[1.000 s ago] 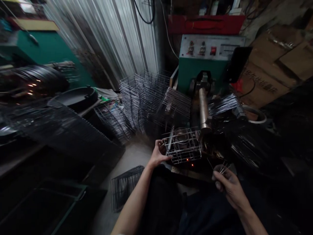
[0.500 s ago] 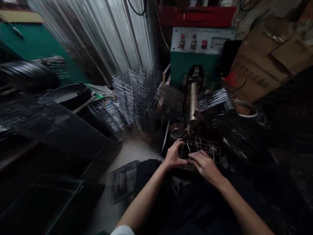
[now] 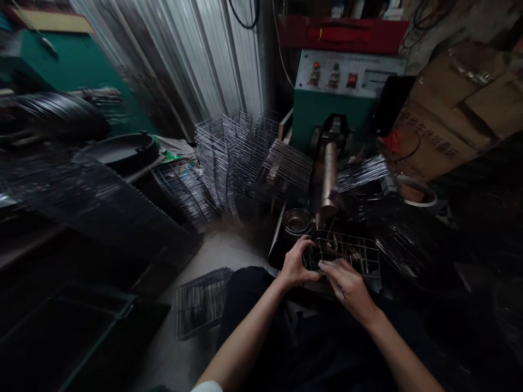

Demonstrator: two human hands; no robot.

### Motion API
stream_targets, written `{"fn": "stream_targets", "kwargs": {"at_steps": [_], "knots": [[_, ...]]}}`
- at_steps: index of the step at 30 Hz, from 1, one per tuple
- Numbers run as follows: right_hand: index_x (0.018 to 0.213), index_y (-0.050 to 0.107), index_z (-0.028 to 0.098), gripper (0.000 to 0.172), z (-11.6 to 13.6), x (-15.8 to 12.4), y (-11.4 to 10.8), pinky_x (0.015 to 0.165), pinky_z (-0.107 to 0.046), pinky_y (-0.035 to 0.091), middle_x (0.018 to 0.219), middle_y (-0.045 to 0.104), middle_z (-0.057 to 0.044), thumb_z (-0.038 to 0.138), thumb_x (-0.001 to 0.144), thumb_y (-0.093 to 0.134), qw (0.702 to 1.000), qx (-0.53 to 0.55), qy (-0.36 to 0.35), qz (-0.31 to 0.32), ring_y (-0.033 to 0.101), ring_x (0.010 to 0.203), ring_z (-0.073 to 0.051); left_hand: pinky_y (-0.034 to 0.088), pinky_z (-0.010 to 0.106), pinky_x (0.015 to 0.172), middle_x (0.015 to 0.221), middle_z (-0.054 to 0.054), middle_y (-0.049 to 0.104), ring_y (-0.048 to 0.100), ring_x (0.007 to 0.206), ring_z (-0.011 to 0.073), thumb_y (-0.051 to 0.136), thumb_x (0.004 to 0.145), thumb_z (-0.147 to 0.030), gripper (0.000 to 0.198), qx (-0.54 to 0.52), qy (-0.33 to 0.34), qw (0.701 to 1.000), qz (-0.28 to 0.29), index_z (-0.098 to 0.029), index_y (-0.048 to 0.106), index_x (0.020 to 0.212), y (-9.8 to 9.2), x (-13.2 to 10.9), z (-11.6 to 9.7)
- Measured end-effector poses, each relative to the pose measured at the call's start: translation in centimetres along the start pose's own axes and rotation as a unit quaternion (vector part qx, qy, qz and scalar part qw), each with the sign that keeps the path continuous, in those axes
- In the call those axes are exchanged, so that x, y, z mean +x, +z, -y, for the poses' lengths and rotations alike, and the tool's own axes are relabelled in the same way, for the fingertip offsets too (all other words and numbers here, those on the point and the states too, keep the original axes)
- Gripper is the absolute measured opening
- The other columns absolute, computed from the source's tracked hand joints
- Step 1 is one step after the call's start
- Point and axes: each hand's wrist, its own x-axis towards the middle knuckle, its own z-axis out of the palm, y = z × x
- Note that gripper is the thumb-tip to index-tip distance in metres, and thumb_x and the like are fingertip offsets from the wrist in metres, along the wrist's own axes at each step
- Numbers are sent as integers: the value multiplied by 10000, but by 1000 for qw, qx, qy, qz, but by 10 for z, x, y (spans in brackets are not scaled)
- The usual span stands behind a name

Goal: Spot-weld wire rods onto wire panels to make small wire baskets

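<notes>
A small wire grid [image 3: 370,256] lies under the tip of a spot welder's metal arm [image 3: 329,177]. My left hand [image 3: 297,265] is at the grid's left end, fingers curled at the far side and thumb at the near side, spanning it. My right hand [image 3: 349,286] is over the grid's near edge, its fingers pressed together near a thin wire that is hard to make out in the dark. A round metal dish [image 3: 297,221] sits just beyond my left fingertips.
Tall stacks of wire racks [image 3: 216,158] stand left of the green machine [image 3: 314,109]. Bundled wires [image 3: 363,171] lie right of the arm, near a cardboard box [image 3: 441,130]. A wire basket [image 3: 202,302] is on the floor by the left knee; a black round pan [image 3: 122,152] sits further left.
The view has shifted slightly, so the scene sits further right. Both hands stay at the grid; the thin wire between them, bright before, is now barely visible.
</notes>
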Motion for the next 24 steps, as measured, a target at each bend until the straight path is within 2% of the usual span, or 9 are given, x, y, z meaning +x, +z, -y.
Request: {"fn": "stream_targets", "kwargs": {"at_steps": [4, 10, 17, 24], "knots": [[1297, 639, 284, 407, -1, 1, 0, 860, -398, 594, 1119, 732, -63, 94, 974, 481, 1000, 2, 0, 10, 679, 1006, -219, 476, 466, 1070, 1491, 139, 459, 474, 1370, 335, 879, 485, -259, 752, -3, -6, 1000, 7, -233, 567, 1168, 0, 0, -2], [1266, 660, 278, 389, 2, 5, -3, 859, -388, 595, 1094, 742, -58, 99, 967, 486, 1000, 2, -2, 3, 693, 995, -217, 500, 458, 1052, 1449, 115, 517, 509, 1342, 326, 874, 531, -326, 730, -3, -22, 1000, -18, -240, 574, 1191, 3, -6, -6], [1232, 674, 275, 357, -16, 16, -5, 887, -433, 585, 1098, 742, -63, 108, 963, 509, 1000, -16, -1, 7, 686, 1032, -243, 472, 461, 1086, 1426, 111, 539, 527, 1326, 309, 872, 560, -339, 732, -7, 4, 1000, -15, -232, 569, 1217, 2, 15, -4], [1226, 674, 268, 338, -20, 24, -3, 849, -421, 595, 1069, 753, -66, 120, 968, 514, 1000, -12, -26, -1, 703, 1000, -238, 490, 453, 1065, 1430, 106, 535, 540, 1312, 307, 876, 544, -328, 733, -5, -1, 1000, -19, -235, 576, 1206, 1, 19, 2]]}}
